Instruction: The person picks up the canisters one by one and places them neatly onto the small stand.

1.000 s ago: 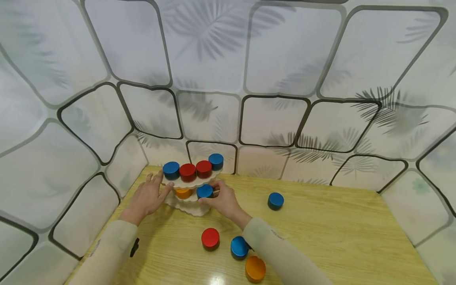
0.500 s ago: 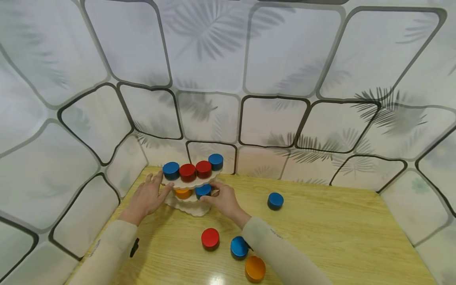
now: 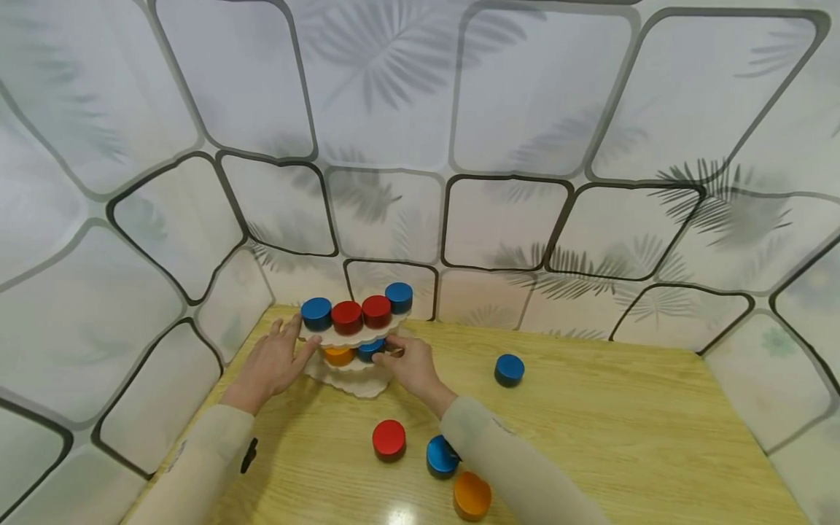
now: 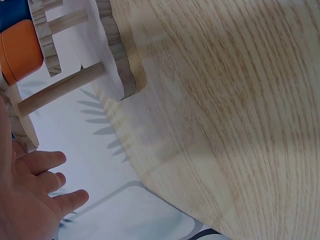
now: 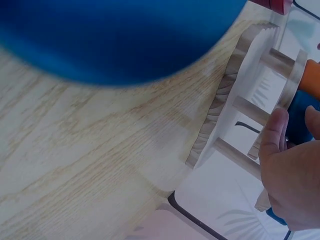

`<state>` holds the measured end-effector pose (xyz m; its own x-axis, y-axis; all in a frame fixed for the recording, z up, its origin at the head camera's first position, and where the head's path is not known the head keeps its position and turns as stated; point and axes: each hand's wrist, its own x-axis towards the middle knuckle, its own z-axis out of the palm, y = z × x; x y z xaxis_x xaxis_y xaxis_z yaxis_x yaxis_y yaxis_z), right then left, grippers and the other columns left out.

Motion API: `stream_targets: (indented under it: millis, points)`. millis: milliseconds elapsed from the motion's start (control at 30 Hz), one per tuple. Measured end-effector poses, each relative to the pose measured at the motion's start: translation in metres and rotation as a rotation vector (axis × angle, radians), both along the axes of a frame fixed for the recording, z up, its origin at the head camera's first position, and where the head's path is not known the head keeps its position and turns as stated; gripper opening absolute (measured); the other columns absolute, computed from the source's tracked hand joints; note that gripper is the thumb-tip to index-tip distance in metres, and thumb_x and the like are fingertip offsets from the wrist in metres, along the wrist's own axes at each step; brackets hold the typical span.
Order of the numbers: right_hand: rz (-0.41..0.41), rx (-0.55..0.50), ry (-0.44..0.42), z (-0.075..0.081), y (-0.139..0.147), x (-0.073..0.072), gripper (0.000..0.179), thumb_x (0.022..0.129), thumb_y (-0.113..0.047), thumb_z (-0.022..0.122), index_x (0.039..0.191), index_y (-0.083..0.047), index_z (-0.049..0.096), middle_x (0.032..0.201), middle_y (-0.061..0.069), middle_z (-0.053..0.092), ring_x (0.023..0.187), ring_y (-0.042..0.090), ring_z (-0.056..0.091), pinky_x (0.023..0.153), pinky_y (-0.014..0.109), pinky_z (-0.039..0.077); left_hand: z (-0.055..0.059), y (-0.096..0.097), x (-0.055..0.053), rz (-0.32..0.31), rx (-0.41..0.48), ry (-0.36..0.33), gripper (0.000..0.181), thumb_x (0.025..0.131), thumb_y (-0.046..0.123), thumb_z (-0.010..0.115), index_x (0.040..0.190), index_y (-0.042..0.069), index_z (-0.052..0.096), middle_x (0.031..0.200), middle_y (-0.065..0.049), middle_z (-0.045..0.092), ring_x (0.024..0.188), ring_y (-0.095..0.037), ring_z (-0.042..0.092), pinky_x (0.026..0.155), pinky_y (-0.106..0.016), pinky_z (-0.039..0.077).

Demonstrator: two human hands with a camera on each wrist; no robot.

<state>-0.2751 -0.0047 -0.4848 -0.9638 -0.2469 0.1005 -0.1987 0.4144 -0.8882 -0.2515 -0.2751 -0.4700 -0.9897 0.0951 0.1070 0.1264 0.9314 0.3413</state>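
Observation:
A white tiered wooden stand (image 3: pixel 354 380) with scalloped shelves stands at the back left. On its top shelf sit two blue round tins and two red ones (image 3: pixel 346 318). An orange tin (image 3: pixel 339 356) and a blue tin (image 3: pixel 370 350) are side by side on the middle shelf, partly hidden by the top one. My right hand (image 3: pixel 413 368) pinches that blue tin between thumb and fingers from the right. My left hand (image 3: pixel 270 361) rests on the top shelf's left end, thumb in front, fingers extended; the left wrist view shows these fingers (image 4: pixel 47 175) past the shelf's edge.
On the wooden table (image 3: pixel 590 423) lie a red tin (image 3: pixel 389 440), a blue tin (image 3: pixel 442 457) by the right sleeve, an orange tin (image 3: pixel 472 496) nearer the front, and another blue tin (image 3: pixel 509 370) farther right. Patterned white walls (image 3: pixel 512 219) enclose the back and sides.
My right hand has moved slightly left, sliding the blue tin deeper onto the middle shelf, beside the orange tin. The left hand stays in place.

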Motion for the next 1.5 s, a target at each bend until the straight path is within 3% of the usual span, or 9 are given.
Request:
stream_targets:
  millis: [167,567,1067,1500]
  points:
    - [-0.025,-0.002,0.0,-0.001,-0.004,-0.001,0.033,0.092,-0.018,0.083,0.123,-0.008,0.08,0.112,0.012,0.08,0.089,0.02,0.073,0.066,0.02,0.056,0.0,0.0,0.0,0.004,0.0,-0.001,0.086,0.112,0.058,0.031,0.163,-0.01,0.024,0.165,-0.034,0.033,0.154,-0.06,0.024,0.121,-0.072,0.029]
    - [-0.059,0.009,0.025,-0.005,-0.009,-0.003,0.031,0.09,-0.02,0.086,0.119,-0.009,0.082,0.108,0.01,0.082,0.09,0.018,0.073,0.068,0.021,0.058,0.001,0.001,0.001,0.014,-0.009,-0.006,0.086,0.112,0.059,0.031,0.163,-0.011,0.024,0.163,-0.035,0.036,0.153,-0.06,0.025,0.121,-0.072,0.03]
    - [-0.012,0.017,0.058,-0.007,-0.01,-0.003,0.031,0.091,-0.017,0.084,0.118,-0.003,0.081,0.114,0.015,0.08,0.098,0.026,0.074,0.075,0.027,0.062,0.001,0.0,0.001,0.013,-0.008,-0.009,0.087,0.112,0.06,0.031,0.163,-0.01,0.023,0.164,-0.035,0.034,0.154,-0.059,0.024,0.121,-0.072,0.029]
    - [0.0,0.002,-0.032,-0.001,0.004,0.0,0.036,0.093,-0.022,0.082,0.124,-0.004,0.078,0.121,0.013,0.078,0.097,0.022,0.073,0.069,0.023,0.06,0.001,0.001,0.001,0.007,0.001,-0.002,0.086,0.112,0.059,0.032,0.163,-0.01,0.023,0.165,-0.035,0.033,0.153,-0.06,0.026,0.121,-0.073,0.03]
